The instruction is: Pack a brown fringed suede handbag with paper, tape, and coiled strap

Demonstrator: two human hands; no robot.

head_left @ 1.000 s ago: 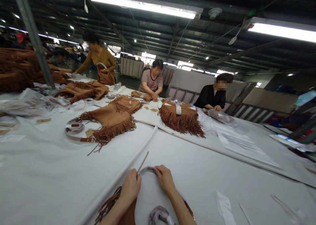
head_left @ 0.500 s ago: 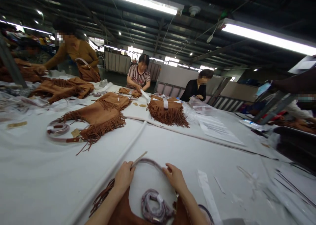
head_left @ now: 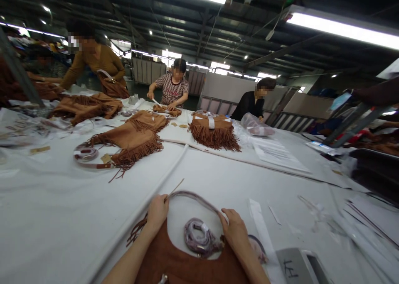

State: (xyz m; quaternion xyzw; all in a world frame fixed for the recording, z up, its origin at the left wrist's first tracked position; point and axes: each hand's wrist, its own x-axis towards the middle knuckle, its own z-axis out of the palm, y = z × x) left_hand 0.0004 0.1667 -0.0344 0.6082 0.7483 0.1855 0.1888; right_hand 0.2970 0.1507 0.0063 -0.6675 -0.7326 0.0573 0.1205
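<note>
A brown suede bag [head_left: 187,261] with fringe lies in front of me, its plastic-wrapped handle [head_left: 195,197] arching away from me. My left hand [head_left: 158,213] is closed on the left part of the handle, where a thin tan tag [head_left: 177,187] sticks out past the fingers. On the right side of the handle, my right hand [head_left: 234,228] has its fingers curled against the wrapping. Inside the loop rests a coiled, wrapped strap [head_left: 189,236] with a white band. The bag's lower part runs out of view.
Several fringed bags [head_left: 131,136] lie farther off, and a banded one [head_left: 215,136] sits across the table [head_left: 149,163]. A white paper strip [head_left: 258,217] and a grey object with black writing [head_left: 294,267] are at right. People [head_left: 173,86] work along the far side.
My view has shifted, showing more of the bag's body and the grey object. My right hand now lies lower against the handle. The person in stripes has moved their arms apart.
</note>
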